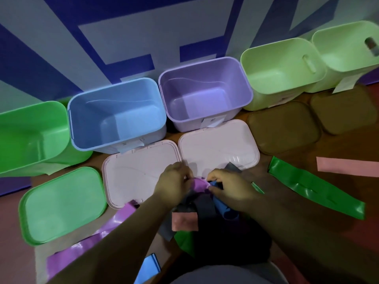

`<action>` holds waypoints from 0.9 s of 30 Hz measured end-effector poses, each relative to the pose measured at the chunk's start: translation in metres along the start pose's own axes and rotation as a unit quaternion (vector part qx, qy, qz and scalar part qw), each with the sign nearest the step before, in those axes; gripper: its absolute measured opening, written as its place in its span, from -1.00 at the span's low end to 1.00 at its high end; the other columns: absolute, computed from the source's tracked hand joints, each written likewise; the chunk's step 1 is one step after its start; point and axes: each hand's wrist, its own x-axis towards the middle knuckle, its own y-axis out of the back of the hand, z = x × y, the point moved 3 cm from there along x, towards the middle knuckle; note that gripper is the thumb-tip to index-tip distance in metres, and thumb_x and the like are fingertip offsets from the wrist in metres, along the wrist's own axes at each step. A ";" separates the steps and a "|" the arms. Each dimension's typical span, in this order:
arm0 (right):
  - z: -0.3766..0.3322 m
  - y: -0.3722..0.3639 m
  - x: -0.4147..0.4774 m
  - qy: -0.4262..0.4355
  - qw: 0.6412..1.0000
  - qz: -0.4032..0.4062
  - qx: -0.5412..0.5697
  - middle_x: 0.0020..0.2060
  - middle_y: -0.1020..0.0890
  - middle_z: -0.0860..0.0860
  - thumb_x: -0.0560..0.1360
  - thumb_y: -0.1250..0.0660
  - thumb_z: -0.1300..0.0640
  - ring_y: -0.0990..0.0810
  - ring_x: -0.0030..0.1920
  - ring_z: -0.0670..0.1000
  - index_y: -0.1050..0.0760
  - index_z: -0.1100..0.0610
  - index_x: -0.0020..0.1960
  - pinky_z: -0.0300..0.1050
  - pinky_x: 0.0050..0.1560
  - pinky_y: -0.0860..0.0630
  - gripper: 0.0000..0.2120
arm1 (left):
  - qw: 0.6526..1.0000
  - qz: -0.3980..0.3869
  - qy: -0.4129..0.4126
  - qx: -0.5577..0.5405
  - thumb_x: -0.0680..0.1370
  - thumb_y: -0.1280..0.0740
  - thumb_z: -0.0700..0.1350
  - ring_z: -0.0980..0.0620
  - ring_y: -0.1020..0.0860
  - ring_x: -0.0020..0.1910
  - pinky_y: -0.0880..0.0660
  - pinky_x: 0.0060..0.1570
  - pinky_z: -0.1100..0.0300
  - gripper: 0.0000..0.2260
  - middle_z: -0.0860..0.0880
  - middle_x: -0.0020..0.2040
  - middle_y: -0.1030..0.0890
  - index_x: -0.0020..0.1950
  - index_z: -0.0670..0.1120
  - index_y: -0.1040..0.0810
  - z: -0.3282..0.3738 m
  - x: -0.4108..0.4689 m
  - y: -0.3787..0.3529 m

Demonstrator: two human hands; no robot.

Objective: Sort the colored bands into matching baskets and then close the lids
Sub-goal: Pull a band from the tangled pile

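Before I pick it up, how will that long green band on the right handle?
Probably floppy: the green band lies flat with soft creases, so it should drape when lifted. Likely light, since it looks thin. Its glossy sheen suggests it may slip.

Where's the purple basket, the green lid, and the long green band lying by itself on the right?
purple basket [205, 78], head view, on its inner back wall.
green lid [61, 201], head view, on the middle of its top face.
long green band [315, 187], head view, on the middle of the strip.
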 end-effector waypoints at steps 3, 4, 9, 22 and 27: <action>0.000 -0.001 -0.004 -0.002 0.999 0.015 0.036 0.07 -0.61 -0.20 0.48 -0.39 0.00 -0.56 0.09 -0.19 -0.48 -0.10 0.19 -0.27 0.08 -0.49 -0.71 | 0.997 0.016 0.016 -0.080 0.54 -0.36 -0.10 0.03 -0.54 -0.11 -0.50 -0.11 0.20 -0.95 0.05 -0.13 -0.60 -0.11 0.04 -0.56 0.009 -0.014 0.010; -0.001 -0.002 -0.006 0.003 0.999 0.019 0.049 0.07 -0.61 -0.22 0.48 -0.40 0.01 -0.55 0.10 -0.23 -0.46 -0.11 0.22 -0.36 0.07 -0.45 -0.67 | 0.994 0.023 0.020 -0.109 0.55 -0.35 -0.09 0.08 -0.55 -0.14 -0.51 -0.12 0.20 -0.94 0.09 -0.16 -0.61 -0.10 0.06 -0.54 0.012 -0.019 0.016; -0.008 0.000 -0.020 0.024 0.991 0.054 0.119 -0.10 -0.63 -0.27 0.48 -0.44 0.07 -0.57 -0.03 -0.33 -0.46 -0.17 0.22 -0.49 -0.02 -0.39 -0.64 | 0.981 0.080 -0.004 -0.179 0.55 -0.37 -0.16 0.06 -0.59 -0.21 -0.55 -0.12 0.10 -0.85 0.08 -0.24 -0.62 -0.09 0.09 -0.50 0.031 -0.046 0.052; -0.044 0.009 -0.065 0.115 0.965 0.036 0.234 -0.20 -0.54 -0.15 0.48 -0.44 0.10 -0.58 -0.13 -0.11 -0.42 -0.24 0.14 -0.07 0.04 -0.56 -0.64 | 0.928 0.240 0.010 -0.286 0.57 -0.35 -0.24 0.22 -0.54 -0.27 -0.46 -0.23 0.42 -0.84 0.11 -0.24 -0.61 -0.11 0.03 -0.57 0.065 -0.109 0.118; -0.060 0.000 -0.079 0.116 0.970 -0.027 0.213 -0.16 -0.61 -0.09 0.48 -0.43 0.19 -0.61 -0.17 -0.17 -0.44 -0.17 0.17 -0.25 -0.11 -0.55 -0.62 | 0.885 0.297 0.074 -0.350 0.56 -0.36 -0.25 0.05 -0.57 -0.20 -0.62 -0.18 0.07 -0.86 0.05 -0.20 -0.63 -0.10 -0.02 -0.60 0.025 -0.133 0.127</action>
